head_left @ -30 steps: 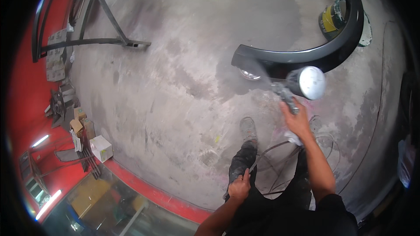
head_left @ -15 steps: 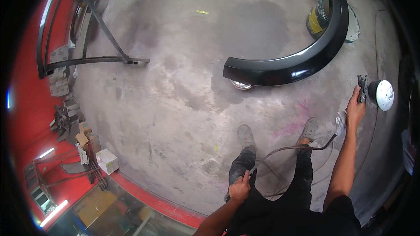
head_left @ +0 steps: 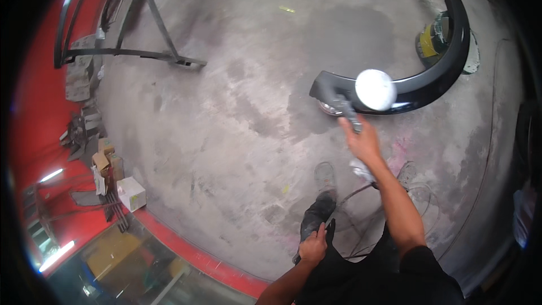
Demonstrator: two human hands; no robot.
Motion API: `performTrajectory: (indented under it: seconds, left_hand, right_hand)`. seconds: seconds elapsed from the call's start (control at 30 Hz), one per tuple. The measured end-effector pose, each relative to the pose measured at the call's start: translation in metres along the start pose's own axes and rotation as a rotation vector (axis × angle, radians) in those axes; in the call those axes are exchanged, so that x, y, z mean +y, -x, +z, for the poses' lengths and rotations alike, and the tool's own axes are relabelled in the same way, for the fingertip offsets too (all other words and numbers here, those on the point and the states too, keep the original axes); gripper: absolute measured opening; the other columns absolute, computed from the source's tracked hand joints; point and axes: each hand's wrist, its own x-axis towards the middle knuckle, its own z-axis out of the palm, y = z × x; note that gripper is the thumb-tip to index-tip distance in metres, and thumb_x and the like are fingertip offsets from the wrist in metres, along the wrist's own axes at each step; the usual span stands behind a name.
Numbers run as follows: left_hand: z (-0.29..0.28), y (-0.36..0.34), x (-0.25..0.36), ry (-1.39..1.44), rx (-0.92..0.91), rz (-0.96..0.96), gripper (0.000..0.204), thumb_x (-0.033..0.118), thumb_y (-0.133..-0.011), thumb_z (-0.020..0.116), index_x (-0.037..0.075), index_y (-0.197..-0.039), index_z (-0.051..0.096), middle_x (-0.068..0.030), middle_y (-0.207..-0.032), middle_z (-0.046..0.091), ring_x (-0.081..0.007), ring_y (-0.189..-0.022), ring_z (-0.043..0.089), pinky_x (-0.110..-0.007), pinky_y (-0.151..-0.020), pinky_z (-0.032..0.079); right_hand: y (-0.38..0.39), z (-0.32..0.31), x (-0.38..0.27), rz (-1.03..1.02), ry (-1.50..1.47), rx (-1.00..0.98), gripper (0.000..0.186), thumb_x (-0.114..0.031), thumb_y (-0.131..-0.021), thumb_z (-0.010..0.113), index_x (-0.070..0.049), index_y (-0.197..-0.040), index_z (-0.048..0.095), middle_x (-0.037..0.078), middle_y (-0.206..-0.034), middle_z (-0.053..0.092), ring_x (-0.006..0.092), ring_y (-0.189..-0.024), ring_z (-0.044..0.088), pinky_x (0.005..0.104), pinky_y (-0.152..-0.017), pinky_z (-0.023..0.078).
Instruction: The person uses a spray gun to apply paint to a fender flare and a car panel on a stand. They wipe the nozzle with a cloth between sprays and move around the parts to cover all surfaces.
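Observation:
My right hand (head_left: 364, 142) is wrapped round a spray gun (head_left: 348, 116) with a round white-topped cup (head_left: 376, 90). The gun is blurred by motion. It is over the left part of a glossy black curved wheel-arch trim (head_left: 446, 76); in this view the cup covers part of the trim. A dark hose (head_left: 354, 191) loops from below my right wrist, where white wrapping (head_left: 360, 169) shows. My left hand (head_left: 313, 247) is closed round the hose beside my left thigh.
Under the trim stand a yellow-and-dark bucket (head_left: 433, 40) and a shiny round support (head_left: 328, 109). A black metal frame (head_left: 164, 20) stands at far left. Cardboard boxes (head_left: 101, 161) and a white box (head_left: 131, 194) lie by the red edge. Hose loops lie near my feet.
My right hand has swung the spray gun left, from the right of the trim to over its left part. My left hand keeps its hold. The view has shifted slightly.

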Motion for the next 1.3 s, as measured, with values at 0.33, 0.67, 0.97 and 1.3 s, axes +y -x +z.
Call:
performTrajectory:
  seconds: [0.33, 0.67, 0.97, 1.3]
  left_hand:
    - [0.007, 0.002, 0.017, -0.022, -0.025, -0.018, 0.03, 0.031, -0.094, 0.049, 0.02, -0.121, 0.058, -0.0112, -0.073, 0.062, -0.0321, -0.058, 0.062, -0.046, -0.051, 0.049]
    - [0.025, 0.004, 0.093, -0.143, -0.076, 0.029, 0.035, 0.036, -0.096, 0.043, 0.022, -0.127, 0.053, -0.0141, -0.083, 0.065, -0.0354, -0.065, 0.064, -0.049, -0.057, 0.051]
    - [0.015, 0.024, 0.157, -0.044, -0.148, 0.021, 0.042, 0.039, -0.097, 0.04, 0.016, -0.131, 0.048, -0.0228, -0.096, 0.065, -0.0444, -0.079, 0.063, -0.051, -0.07, 0.05]
    - [-0.009, 0.035, 0.041, -0.338, 0.028, 0.145, 0.064, 0.063, -0.083, 0.053, 0.007, -0.113, 0.063, -0.0205, -0.101, 0.066, -0.0365, -0.1, 0.062, -0.043, -0.087, 0.047]
  right_hand:
    - [0.033, -0.051, 0.005, -0.284, 0.052, -0.394, 0.059, -0.049, -0.087, 0.057, 0.003, -0.114, 0.061, 0.025, -0.089, 0.065, 0.0391, -0.085, 0.064, 0.0457, -0.074, 0.049]
    - [0.016, -0.285, 0.178, 0.064, 0.036, 0.414, 0.061, -0.051, -0.087, 0.055, 0.001, -0.117, 0.058, 0.027, -0.099, 0.064, 0.0412, -0.1, 0.06, 0.0434, -0.086, 0.047]
    - [0.04, -0.458, 0.203, 0.024, -0.196, 0.908, 0.05, -0.046, -0.089, 0.054, 0.002, -0.102, 0.061, 0.025, -0.083, 0.064, 0.0453, -0.082, 0.061, 0.0455, -0.073, 0.046]
    - [0.246, -0.415, 0.237, 0.031, -0.585, 0.755, 0.034, -0.026, -0.09, 0.058, 0.006, -0.1, 0.063, 0.024, -0.083, 0.065, 0.0356, -0.079, 0.065, 0.0413, -0.07, 0.047]
